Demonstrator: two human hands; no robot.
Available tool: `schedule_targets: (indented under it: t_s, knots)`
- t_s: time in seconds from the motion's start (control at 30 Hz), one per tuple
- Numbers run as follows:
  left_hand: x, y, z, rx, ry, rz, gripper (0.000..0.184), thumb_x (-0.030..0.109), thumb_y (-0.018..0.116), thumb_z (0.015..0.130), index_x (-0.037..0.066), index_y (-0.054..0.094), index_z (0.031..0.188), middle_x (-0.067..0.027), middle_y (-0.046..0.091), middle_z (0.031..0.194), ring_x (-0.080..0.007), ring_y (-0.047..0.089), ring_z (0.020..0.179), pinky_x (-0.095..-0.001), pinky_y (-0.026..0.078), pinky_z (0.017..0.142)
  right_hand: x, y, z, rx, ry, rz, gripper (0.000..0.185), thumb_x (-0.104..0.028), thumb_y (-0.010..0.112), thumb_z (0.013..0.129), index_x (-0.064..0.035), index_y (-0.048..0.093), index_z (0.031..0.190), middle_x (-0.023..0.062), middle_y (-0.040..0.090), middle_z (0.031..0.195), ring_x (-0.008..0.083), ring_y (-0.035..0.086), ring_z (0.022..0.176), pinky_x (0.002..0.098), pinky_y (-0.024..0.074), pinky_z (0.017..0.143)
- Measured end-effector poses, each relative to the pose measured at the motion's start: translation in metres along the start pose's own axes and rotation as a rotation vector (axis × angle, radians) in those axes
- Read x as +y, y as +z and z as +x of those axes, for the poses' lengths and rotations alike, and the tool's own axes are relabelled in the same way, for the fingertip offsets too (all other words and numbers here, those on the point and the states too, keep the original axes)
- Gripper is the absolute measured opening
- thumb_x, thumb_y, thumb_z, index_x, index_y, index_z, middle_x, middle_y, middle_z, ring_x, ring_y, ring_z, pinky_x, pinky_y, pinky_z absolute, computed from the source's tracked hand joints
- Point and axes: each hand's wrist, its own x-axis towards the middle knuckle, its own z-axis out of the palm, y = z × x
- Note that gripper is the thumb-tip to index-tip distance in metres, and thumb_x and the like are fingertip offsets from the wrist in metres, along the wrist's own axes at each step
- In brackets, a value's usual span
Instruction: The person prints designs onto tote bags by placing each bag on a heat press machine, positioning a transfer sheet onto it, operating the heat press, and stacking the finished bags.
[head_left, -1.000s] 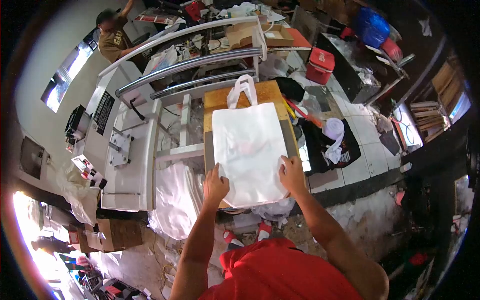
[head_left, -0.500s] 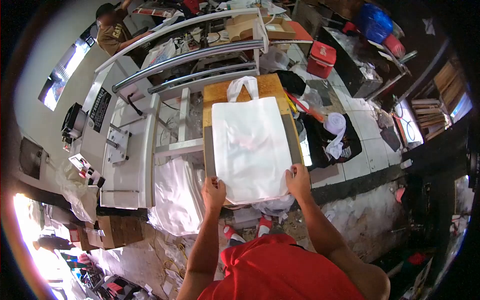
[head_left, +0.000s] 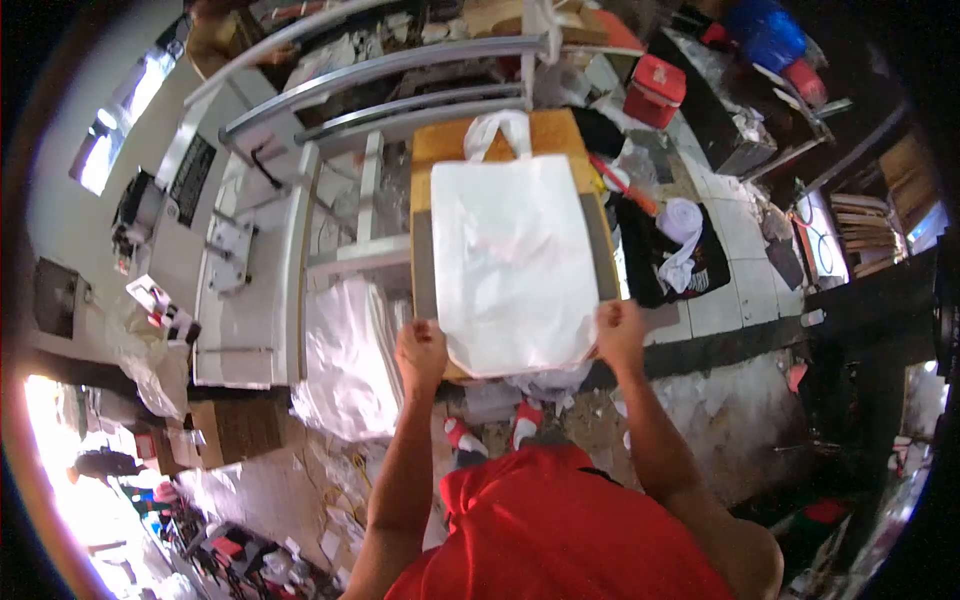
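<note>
A white tote bag [head_left: 515, 265] lies flat on a wooden board [head_left: 432, 150] with grey strips down its sides, its looped handles pointing away from me. My left hand [head_left: 421, 350] is closed at the bag's lower left edge, fingers curled inward. At the lower right edge, my right hand [head_left: 619, 332] is also closed and a little blurred, with the thumb side against the fabric. The fingertips of both hands are partly hidden. Left of the board, a stack of white bags [head_left: 350, 365] sits lower down.
A white metal frame [head_left: 375, 255] with steel bars [head_left: 390, 68] stands left of and behind the board. To the right are a rolled white cloth [head_left: 680, 220] on black fabric and a red cooler box [head_left: 655, 90]. A co-worker's arm [head_left: 215, 45] shows at the upper left.
The view has tilted, so the bag and board appear higher. My right hand has shifted outward to the right along the bag's edge; my left hand stays by the lower left corner.
</note>
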Motion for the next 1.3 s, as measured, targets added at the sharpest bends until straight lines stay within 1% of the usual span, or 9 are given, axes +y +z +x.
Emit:
schedule_targets:
  t_s: [0.07, 0.13, 0.27, 0.43, 0.63, 0.77, 0.9, 1.03, 1.3]
  knots:
    - [0.004, -0.032, -0.010, 0.124, -0.055, -0.129, 0.016, 0.012, 0.061, 0.094, -0.001, 0.063, 0.103, -0.0162, 0.069, 0.087, -0.0280, 0.068, 0.078, -0.0378, 0.053, 0.075, -0.012, -0.030, -0.014, 0.212, 0.229, -0.032, 0.022, -0.016, 0.064, 0.092, 0.0031, 0.057, 0.101, 0.0216, 0.065, 0.086, 0.0346, 0.066, 0.081, 0.0426, 0.0512, 0.074]
    - [-0.045, -0.054, -0.024, 0.218, -0.086, -0.107, 0.014, 0.009, 0.058, 0.094, 0.000, 0.063, 0.104, -0.0154, 0.068, 0.086, -0.0273, 0.067, 0.077, -0.0380, 0.053, 0.074, 0.084, -0.030, -0.032, 0.337, 0.108, -0.025, 0.022, -0.019, 0.058, 0.096, 0.0026, 0.057, 0.101, 0.0216, 0.068, 0.088, 0.0391, 0.067, 0.082, 0.0438, 0.0516, 0.073]
    - [-0.141, -0.077, -0.089, 0.134, -0.117, 0.028, 0.008, 0.004, 0.059, 0.089, 0.000, 0.061, 0.097, -0.0157, 0.066, 0.082, -0.0317, 0.067, 0.073, -0.0395, 0.053, 0.069, 0.246, 0.086, -0.120, -0.494, 0.031, -0.365, 0.034, -0.027, 0.060, 0.095, 0.0006, 0.061, 0.116, 0.0178, 0.068, 0.113, 0.0335, 0.063, 0.114, 0.0448, 0.0501, 0.097]
    - [-0.218, -0.072, -0.211, -0.251, -0.249, 0.077, 0.011, 0.007, 0.061, 0.089, 0.003, 0.061, 0.099, -0.0195, 0.068, 0.085, -0.0360, 0.070, 0.078, -0.0433, 0.055, 0.067, 0.109, 0.254, -0.117, -0.470, -0.702, -0.602, 0.067, -0.030, 0.082, 0.077, -0.0039, 0.055, 0.133, 0.0241, 0.046, 0.145, 0.0444, 0.042, 0.135, 0.0548, 0.0366, 0.112]
    - [-0.258, -0.116, -0.305, -0.564, -0.639, -0.009, 0.018, 0.013, 0.066, 0.089, 0.003, 0.063, 0.104, -0.0163, 0.070, 0.090, -0.0334, 0.071, 0.081, -0.0419, 0.057, 0.072, 0.080, 0.388, -0.087, -0.462, -0.583, -0.558, 0.079, -0.032, 0.087, 0.071, -0.0053, 0.052, 0.137, 0.0218, 0.048, 0.142, 0.0427, 0.043, 0.134, 0.0555, 0.0348, 0.111]
    - [-0.291, -0.145, -0.323, -0.588, -0.681, -0.019, 0.020, 0.013, 0.067, 0.089, 0.002, 0.063, 0.105, -0.0160, 0.070, 0.091, -0.0313, 0.072, 0.080, -0.0415, 0.058, 0.072, 0.097, 0.426, -0.092, -0.735, -0.320, -0.560, 0.089, -0.034, 0.091, 0.066, -0.0068, 0.049, 0.140, 0.0196, 0.050, 0.138, 0.0410, 0.043, 0.132, 0.0557, 0.0354, 0.107]
    - [-0.320, -0.156, -0.325, -0.560, -0.690, 0.031, 0.020, 0.012, 0.067, 0.088, 0.002, 0.063, 0.105, -0.0160, 0.071, 0.092, -0.0288, 0.073, 0.079, -0.0402, 0.058, 0.071, 0.088, 0.423, -0.101, -0.782, -0.447, -0.724, 0.091, -0.037, 0.092, 0.063, -0.0070, 0.051, 0.138, 0.0168, 0.051, 0.137, 0.0373, 0.043, 0.132, 0.0535, 0.0377, 0.100]
    - [-0.323, -0.154, -0.306, -0.591, -0.679, 0.072, 0.021, 0.011, 0.067, 0.088, 0.001, 0.063, 0.106, -0.0163, 0.071, 0.093, -0.0285, 0.073, 0.080, -0.0397, 0.059, 0.072, 0.112, 0.427, -0.098, -0.685, -0.521, -0.685, 0.076, -0.038, 0.090, 0.067, -0.0081, 0.058, 0.129, 0.0161, 0.060, 0.127, 0.0377, 0.050, 0.125, 0.0558, 0.0357, 0.101]
    - [-0.315, -0.132, -0.273, -0.640, -0.668, -0.031, 0.023, 0.012, 0.067, 0.088, 0.001, 0.064, 0.109, -0.0163, 0.071, 0.099, -0.0292, 0.073, 0.086, -0.0394, 0.058, 0.077, 0.086, 0.393, -0.074, -0.671, -0.081, -0.275, 0.026, -0.018, 0.074, 0.083, -0.0060, 0.065, 0.104, 0.0177, 0.069, 0.099, 0.0392, 0.064, 0.102, 0.0503, 0.0477, 0.088]
